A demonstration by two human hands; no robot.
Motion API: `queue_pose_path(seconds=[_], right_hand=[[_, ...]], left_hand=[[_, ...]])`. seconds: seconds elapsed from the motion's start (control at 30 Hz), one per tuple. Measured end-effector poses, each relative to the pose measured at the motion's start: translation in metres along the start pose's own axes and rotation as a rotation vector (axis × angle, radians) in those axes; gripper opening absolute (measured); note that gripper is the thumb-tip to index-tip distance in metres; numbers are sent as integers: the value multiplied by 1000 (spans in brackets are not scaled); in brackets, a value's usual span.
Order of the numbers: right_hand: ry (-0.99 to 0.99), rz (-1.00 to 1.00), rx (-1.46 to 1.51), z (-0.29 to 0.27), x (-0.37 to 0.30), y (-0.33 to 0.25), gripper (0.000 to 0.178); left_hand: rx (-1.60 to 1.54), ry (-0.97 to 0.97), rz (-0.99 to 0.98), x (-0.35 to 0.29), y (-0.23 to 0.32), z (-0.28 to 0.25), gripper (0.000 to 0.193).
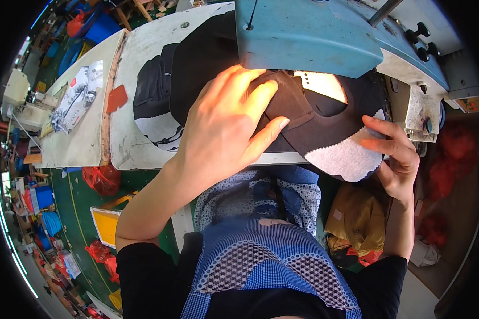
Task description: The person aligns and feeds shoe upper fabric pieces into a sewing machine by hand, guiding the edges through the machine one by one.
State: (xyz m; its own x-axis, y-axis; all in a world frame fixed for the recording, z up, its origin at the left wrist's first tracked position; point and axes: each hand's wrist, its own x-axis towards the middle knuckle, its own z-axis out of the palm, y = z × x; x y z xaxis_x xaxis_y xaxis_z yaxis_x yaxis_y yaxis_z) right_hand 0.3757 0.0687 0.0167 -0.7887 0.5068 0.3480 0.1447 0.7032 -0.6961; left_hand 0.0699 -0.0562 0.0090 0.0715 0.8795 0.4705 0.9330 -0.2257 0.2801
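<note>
A black fabric piece [324, 125], shaped like a shoe upper with a curved opening, lies under the blue head of a sewing machine [308, 45]. One end shows a white zigzag-edged backing [346, 159]. My left hand [218, 119] rests on the dark fabric left of the lit needle area, fingers stretched and apart. Its fingertips reach under the machine head. At the near right, my right hand [396, 154] has the white-backed end between thumb and fingers. The needle is hidden behind the machine head.
More black pieces [154, 87] are stacked on the white table [130, 149], left of a large black panel [205, 58]. A red patch [117, 99] and a silver packet [80, 98] lie farther left. Brown-yellow cloth [356, 220] hangs below, near my right forearm.
</note>
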Motion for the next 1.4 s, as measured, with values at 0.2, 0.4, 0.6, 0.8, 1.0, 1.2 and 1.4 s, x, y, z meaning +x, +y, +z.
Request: queue_pose_path(seconds=[0.2, 0.4, 0.6, 0.8, 1.0, 1.2, 1.4], right_hand=[[50, -13, 45, 11, 13, 1, 33], [69, -147, -119, 16, 22, 0, 38], [170, -304, -396, 29, 29, -3, 46], [200, -302, -417, 35, 33, -3, 46], [222, -291, -404, 43, 34, -3, 49], [213, -217, -407, 49, 34, -6, 48], [264, -263, -422, 54, 38, -4, 47]], left_hand=[[-58, 12, -76, -2, -5, 4, 44], [-22, 24, -22, 5, -15, 3, 36], [-7, 39, 14, 7, -24, 4, 33], [-38, 75, 35, 13, -26, 6, 27], [-89, 75, 21, 12, -30, 7, 18], [-131, 96, 68, 16, -39, 8, 18], [-152, 87, 97, 18, -49, 11, 15]])
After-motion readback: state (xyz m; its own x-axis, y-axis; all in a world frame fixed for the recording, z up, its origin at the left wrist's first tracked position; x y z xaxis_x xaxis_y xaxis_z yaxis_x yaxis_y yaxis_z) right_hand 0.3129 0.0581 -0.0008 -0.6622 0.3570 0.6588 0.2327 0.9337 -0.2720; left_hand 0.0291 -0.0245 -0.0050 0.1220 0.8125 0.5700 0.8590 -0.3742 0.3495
